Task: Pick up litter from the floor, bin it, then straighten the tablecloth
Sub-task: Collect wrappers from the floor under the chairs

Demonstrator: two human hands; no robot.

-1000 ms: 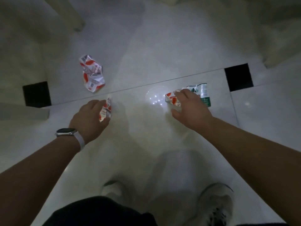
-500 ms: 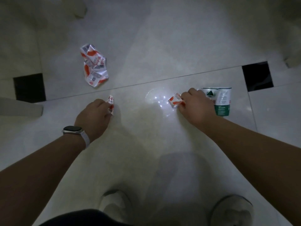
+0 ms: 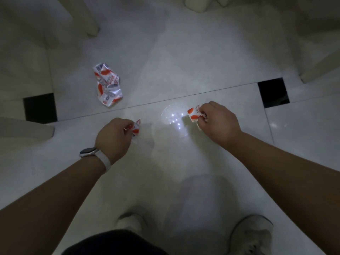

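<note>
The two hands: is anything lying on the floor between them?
Head view: nothing lies between the left hand and right hand, only bare floor tile with small bright light spots.

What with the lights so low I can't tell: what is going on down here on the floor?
A person is bent over the pale tiled floor, gathering litter. The left hand pinches a small wrapper scrap, and the right hand pinches a second scrap; both scraps are red and white. A larger crumpled wrapper lies on the floor beyond the left hand, untouched. No bin or tablecloth shows in this view.
</note>
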